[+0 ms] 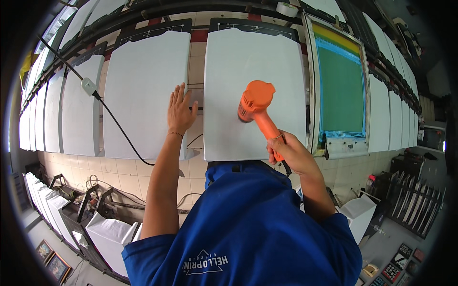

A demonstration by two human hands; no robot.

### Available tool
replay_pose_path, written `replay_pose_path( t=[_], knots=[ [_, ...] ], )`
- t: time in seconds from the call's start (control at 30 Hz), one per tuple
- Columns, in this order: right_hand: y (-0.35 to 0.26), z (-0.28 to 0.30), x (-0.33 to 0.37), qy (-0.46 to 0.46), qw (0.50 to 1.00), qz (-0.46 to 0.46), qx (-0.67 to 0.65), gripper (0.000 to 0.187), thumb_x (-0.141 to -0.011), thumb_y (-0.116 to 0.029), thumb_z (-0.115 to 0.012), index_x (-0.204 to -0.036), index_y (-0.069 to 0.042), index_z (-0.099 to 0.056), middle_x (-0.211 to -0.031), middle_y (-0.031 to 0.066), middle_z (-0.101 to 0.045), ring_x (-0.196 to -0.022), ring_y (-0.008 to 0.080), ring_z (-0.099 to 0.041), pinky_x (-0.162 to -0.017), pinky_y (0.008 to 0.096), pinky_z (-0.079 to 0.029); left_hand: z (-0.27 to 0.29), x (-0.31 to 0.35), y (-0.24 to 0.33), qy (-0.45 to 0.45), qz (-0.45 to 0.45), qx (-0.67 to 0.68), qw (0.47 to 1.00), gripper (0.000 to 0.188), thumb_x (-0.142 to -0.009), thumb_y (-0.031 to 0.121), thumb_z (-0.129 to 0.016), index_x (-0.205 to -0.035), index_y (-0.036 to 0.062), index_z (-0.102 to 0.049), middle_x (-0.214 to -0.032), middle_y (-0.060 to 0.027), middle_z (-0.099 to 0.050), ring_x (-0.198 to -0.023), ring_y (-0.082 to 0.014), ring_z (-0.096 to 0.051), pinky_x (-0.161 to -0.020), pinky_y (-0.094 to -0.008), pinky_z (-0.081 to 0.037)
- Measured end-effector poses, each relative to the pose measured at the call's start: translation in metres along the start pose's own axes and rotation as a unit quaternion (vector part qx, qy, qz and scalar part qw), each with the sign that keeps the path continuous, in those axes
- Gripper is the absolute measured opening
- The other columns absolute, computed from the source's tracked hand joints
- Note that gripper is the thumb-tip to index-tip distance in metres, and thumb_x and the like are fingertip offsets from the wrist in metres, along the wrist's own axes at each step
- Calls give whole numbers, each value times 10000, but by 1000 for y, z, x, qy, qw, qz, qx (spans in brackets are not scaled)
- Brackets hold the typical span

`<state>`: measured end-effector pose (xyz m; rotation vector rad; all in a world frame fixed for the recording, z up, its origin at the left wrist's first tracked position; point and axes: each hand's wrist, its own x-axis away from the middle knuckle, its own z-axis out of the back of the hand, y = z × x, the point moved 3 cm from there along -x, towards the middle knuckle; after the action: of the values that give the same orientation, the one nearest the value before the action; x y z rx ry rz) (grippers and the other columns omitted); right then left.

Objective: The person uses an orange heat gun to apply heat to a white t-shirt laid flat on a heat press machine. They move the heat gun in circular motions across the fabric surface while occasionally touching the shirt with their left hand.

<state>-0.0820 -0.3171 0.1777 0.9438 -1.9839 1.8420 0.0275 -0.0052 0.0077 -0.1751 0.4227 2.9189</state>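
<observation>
My right hand (292, 153) is wrapped round the handle of an orange heat gun (260, 97). Its dark nozzle points down and to the left, over the white fabric (229, 62) on the board in front of me; I cannot tell how far above the cloth it is. My left hand (181, 112) lies flat, fingers stretched out, at the right edge of the neighbouring white-covered board (143, 86). Nothing is in that hand.
To the right, a framed printing screen (341, 90) with green mesh and blue tape lies over the row. A black cable with a white connector (88, 86) hangs at left. Farther white boards (80, 105) line both sides. A tape roll (287, 9) sits on the far rail.
</observation>
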Motion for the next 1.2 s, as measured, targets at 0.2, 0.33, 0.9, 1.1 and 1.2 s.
replay_pose_path(
  t=[0.2, 0.33, 0.9, 1.1, 1.2],
  knots=[
    [3, 14, 23, -39, 997, -65, 24, 300, -977, -248, -577, -1058, 40, -543, -817, 61, -567, -646, 127, -597, -597, 273, -503, -1, 2, -1, -5, 8, 1, 1000, 454, -960, 292, -513, -1359, 77, -533, -1556, -144, -337, -1470, -310, -250, -1218, -429, -202],
    [1, 19, 25, -6, 999, -27, 29, 289, -983, -245, -568, -1060, 32, -543, -814, 56, -568, -639, 127, -594, -595, 279, -498, -3, -2, 1, -13, 8, 2, 1000, 460, -959, 298, -517, -1362, 78, -532, -1559, -144, -332, -1476, -306, -236, -1221, -427, -191],
    [1, 45, 17, 72, 996, 48, 0, 310, -970, -289, -584, -1031, 14, -562, -809, 51, -590, -648, 139, -594, -605, 291, -492, -7, -5, 2, -10, 5, -3, 1000, 454, -966, 283, -521, -1361, 59, -534, -1567, -136, -321, -1478, -299, -234, -1218, -428, -195],
    [8, 53, 39, 80, 997, -14, -6, 284, -973, -279, -593, -1006, 1, -561, -806, 47, -583, -648, 127, -590, -598, 287, -494, -9, -3, 1, -5, 3, -7, 1000, 449, -960, 300, -525, -1340, 60, -544, -1562, -137, -331, -1469, -303, -254, -1218, -428, -206],
    [14, 59, 53, 74, 996, -48, -10, 260, -971, -262, -596, -990, -5, -561, -803, 45, -577, -646, 124, -588, -589, 283, -492, -9, -3, 1, -4, 2, -10, 1000, 448, -957, 290, -532, -1339, 57, -539, -1558, -144, -334, -1464, -314, -262, -1213, -436, -213]
  ],
)
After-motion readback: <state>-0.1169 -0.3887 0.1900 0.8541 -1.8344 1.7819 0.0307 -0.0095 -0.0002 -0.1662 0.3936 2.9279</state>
